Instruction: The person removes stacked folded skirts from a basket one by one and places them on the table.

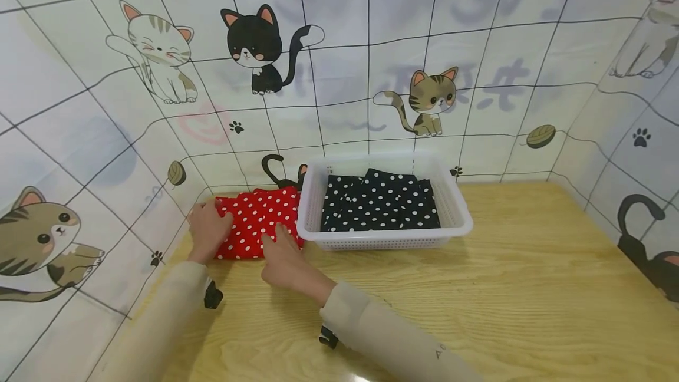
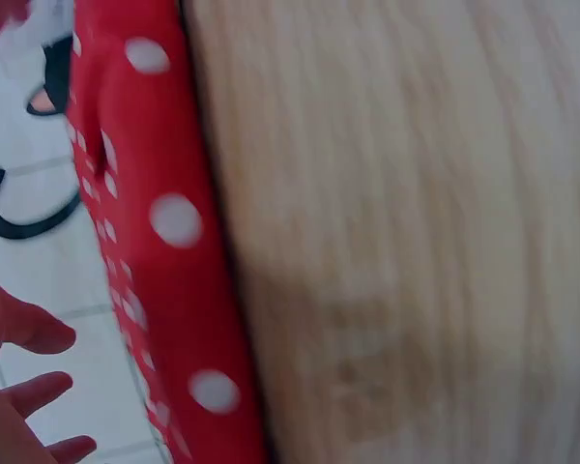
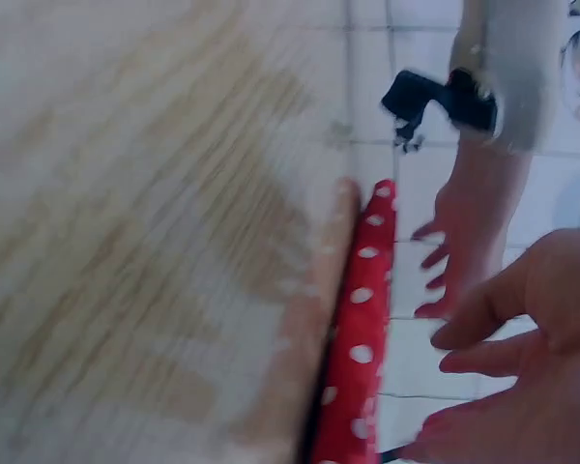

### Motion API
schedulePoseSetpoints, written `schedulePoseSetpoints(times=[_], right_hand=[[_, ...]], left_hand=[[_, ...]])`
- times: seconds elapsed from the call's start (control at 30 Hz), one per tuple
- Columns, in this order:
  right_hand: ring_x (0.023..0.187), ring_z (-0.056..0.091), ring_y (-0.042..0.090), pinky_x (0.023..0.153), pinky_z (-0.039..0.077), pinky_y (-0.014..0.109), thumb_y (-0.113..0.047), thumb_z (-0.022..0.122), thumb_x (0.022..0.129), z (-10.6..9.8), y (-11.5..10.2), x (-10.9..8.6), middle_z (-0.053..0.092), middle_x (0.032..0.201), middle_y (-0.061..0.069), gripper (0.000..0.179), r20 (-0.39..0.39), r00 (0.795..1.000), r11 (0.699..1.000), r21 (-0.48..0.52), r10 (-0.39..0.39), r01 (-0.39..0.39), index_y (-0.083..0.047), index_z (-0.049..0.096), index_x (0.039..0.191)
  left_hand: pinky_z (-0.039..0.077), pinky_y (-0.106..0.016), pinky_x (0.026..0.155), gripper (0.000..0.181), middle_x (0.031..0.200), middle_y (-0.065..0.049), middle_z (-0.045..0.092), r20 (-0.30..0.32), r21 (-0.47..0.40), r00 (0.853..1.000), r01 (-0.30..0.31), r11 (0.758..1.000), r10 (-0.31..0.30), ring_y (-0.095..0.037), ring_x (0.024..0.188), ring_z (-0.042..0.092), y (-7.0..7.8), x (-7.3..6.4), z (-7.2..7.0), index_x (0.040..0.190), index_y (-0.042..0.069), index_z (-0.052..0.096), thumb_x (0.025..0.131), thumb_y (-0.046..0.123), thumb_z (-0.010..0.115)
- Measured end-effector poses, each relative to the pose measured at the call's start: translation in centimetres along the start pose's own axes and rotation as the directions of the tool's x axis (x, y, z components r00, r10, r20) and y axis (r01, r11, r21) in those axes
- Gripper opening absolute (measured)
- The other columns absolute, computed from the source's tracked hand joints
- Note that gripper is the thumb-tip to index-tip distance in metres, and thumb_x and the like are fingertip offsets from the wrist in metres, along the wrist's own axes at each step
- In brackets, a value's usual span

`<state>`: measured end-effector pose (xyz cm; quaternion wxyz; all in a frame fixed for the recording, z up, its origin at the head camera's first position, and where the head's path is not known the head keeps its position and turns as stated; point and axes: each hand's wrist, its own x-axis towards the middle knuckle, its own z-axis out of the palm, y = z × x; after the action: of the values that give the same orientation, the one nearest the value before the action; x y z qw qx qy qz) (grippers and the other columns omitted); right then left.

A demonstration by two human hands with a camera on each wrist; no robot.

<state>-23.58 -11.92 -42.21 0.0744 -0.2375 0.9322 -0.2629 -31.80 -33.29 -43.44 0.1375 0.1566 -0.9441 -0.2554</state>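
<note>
A red cloth with white dots (image 1: 260, 223) lies folded on the table, against the left side of the white basket. My left hand (image 1: 208, 231) is over the cloth's left edge, its fingers spread and curving loosely. Over the front right part of the cloth is my right hand (image 1: 283, 261), fingers apart and pointing down at it. The left wrist view shows the left fingers (image 2: 39, 333) just above the red fabric (image 2: 164, 242). In the right wrist view both hands hover above the thin red fold (image 3: 362, 319), holding nothing.
Black cloths with white dots (image 1: 382, 202) lie folded inside the white plastic basket (image 1: 389, 240). The wooden table (image 1: 504, 287) runs to the right and toward me. Cat-printed wall sheets (image 1: 345, 58) stand close behind and on both sides.
</note>
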Motion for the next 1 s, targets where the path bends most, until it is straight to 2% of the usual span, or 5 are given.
schedulePoseSetpoints(times=[0.2, 0.43, 0.6, 0.77, 1.0], right_hand=[[0.156, 0.033, 0.027, 0.116, 0.047, 0.035, -0.008, 0.075, 0.086, -2.5, -0.4, -1.5, 0.039, 0.164, 0.011, 0.064, -0.126, 0.974, 0.982, -0.012, -0.186, 0.186, -0.009, 0.055, 0.147], [0.138, 0.055, 0.027, 0.088, 0.06, 0.024, 0.002, 0.063, 0.091, -7.7, 1.3, -3.9, 0.049, 0.157, 0.011, 0.048, -0.311, 0.9, 0.936, 0.074, -0.306, 0.344, -0.008, 0.062, 0.137], [0.132, 0.06, 0.029, 0.068, 0.051, 0.018, 0.011, 0.053, 0.089, -11.0, 4.1, -5.5, 0.057, 0.15, 0.011, 0.043, -0.456, 0.844, 0.92, 0.122, -0.282, 0.373, -0.007, 0.07, 0.125], [0.121, 0.063, 0.025, 0.058, 0.042, 0.023, 0.012, 0.048, 0.087, -14.0, 8.0, -7.2, 0.058, 0.148, 0.011, 0.047, -0.527, 0.828, 0.928, 0.175, -0.193, 0.328, -0.006, 0.07, 0.124], [0.123, 0.064, 0.032, 0.101, 0.055, 0.047, 0.01, 0.049, 0.091, -17.2, 12.9, -9.0, 0.063, 0.138, 0.015, 0.041, -0.62, 0.781, 0.938, 0.228, -0.067, 0.261, -0.004, 0.068, 0.124]], left_hand=[[0.046, -0.063, 0.108, 0.046, 0.145, -0.028, 0.048, -0.119, -0.093, 0.988, -0.108, 0.99, 0.096, -0.044, 0.133, 0.045, 3.3, -1.1, -0.3, 0.136, -0.002, 0.059, 0.095, 0.019, 0.06], [0.048, -0.06, 0.108, 0.038, 0.146, -0.023, 0.052, -0.173, -0.216, 0.958, -0.265, 0.94, 0.231, -0.041, 0.135, 0.047, 8.2, -3.1, -1.7, 0.131, -0.001, 0.063, 0.096, 0.016, 0.064], [0.051, -0.058, 0.106, 0.036, 0.147, -0.019, 0.052, -0.189, -0.29, 0.927, -0.368, 0.883, 0.324, -0.037, 0.137, 0.047, 11.1, -4.8, -2.5, 0.13, 0.001, 0.064, 0.096, 0.015, 0.065], [0.056, -0.053, 0.101, 0.037, 0.145, -0.016, 0.053, -0.164, -0.382, 0.906, -0.423, 0.822, 0.391, -0.035, 0.132, 0.052, 14.0, -6.4, -2.8, 0.131, 0.003, 0.063, 0.097, 0.015, 0.067], [0.057, -0.051, 0.102, 0.042, 0.147, -0.013, 0.05, -0.098, -0.481, 0.91, -0.399, 0.781, 0.404, -0.036, 0.131, 0.055, 17.0, -8.2, -2.2, 0.136, 0.007, 0.059, 0.097, 0.019, 0.067]])
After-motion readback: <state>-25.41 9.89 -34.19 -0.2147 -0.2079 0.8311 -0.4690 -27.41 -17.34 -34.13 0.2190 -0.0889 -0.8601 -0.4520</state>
